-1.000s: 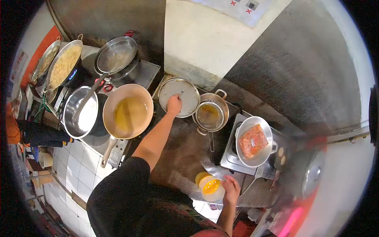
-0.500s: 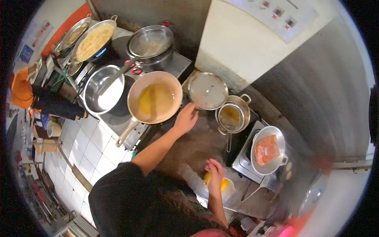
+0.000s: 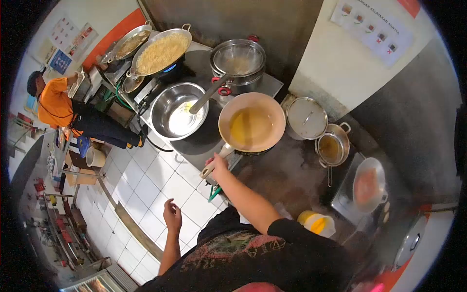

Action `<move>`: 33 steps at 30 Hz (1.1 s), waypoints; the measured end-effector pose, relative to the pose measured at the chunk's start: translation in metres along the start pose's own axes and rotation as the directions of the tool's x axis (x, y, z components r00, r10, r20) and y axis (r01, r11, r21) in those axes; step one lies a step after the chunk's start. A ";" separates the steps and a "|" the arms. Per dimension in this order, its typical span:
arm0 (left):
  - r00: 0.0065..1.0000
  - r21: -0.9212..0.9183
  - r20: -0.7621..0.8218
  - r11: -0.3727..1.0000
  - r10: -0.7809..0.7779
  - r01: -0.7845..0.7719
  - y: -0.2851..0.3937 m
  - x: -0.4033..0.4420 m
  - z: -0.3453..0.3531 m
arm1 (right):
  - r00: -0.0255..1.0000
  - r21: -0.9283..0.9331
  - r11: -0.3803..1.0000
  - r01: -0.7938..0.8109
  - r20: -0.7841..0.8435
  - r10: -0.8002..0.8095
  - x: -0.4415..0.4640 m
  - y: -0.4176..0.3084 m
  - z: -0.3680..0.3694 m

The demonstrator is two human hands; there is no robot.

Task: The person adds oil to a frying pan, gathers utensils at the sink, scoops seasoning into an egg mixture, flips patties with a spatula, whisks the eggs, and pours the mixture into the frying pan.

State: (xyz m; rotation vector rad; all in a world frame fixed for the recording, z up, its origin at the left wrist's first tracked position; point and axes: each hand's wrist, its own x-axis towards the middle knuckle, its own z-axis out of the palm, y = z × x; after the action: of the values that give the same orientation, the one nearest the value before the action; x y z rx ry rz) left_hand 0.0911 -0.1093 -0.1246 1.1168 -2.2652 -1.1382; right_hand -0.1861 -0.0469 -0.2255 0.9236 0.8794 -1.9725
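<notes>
My right hand (image 3: 219, 166) is closed around the handle of a frying pan (image 3: 269, 124). The pan is light-coloured inside, holds a shallow pool of yellow oil, and sits at the corner of the stove. Lower left, over the floor tiles, my left hand (image 3: 172, 215) is held in the air, empty, its fingers loosely bent and apart. Just behind the pan is a large steel bowl (image 3: 160, 114) with a bright inside, and a long grey handle (image 3: 209, 95) reaches over its rim. A lidded pot (image 3: 307, 118) stands right of the pan.
A wok of frying food (image 3: 163, 52) and a strainer over a pot (image 3: 238, 58) stand farther back. Right are a small pot with a sieve (image 3: 332, 148), a pan with an orange-pink block (image 3: 368, 185) and a yellow-filled container (image 3: 318, 225). A co-worker in orange (image 3: 54, 104) stands left.
The view has turned left, bringing the co-worker fully into sight. My right hand has left the yellow container and taken the frying pan's handle. My left hand has drawn back from near the lidded pot.
</notes>
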 end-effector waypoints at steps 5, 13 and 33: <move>0.917 0.194 0.142 0.919 -0.374 0.344 -0.224 -0.093 -0.037 | 0.971 0.073 0.969 0.238 -0.034 -0.236 -0.060 -0.014 0.004; 0.620 0.480 0.559 0.824 -0.551 0.300 -0.291 -0.133 -0.036 | 0.994 -0.071 0.994 0.080 0.084 -0.074 -0.139 -0.070 -0.028; 0.609 0.054 0.622 0.803 -0.493 0.594 -0.285 0.005 0.054 | 0.816 -0.781 0.515 0.352 -0.013 -0.578 -0.224 -0.094 -0.188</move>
State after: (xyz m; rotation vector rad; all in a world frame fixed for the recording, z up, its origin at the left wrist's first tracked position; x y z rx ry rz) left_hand 0.1939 -0.1886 -0.3842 1.6234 -2.2338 -2.1716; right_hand -0.1122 0.2281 -0.1093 0.4575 2.1159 -1.5965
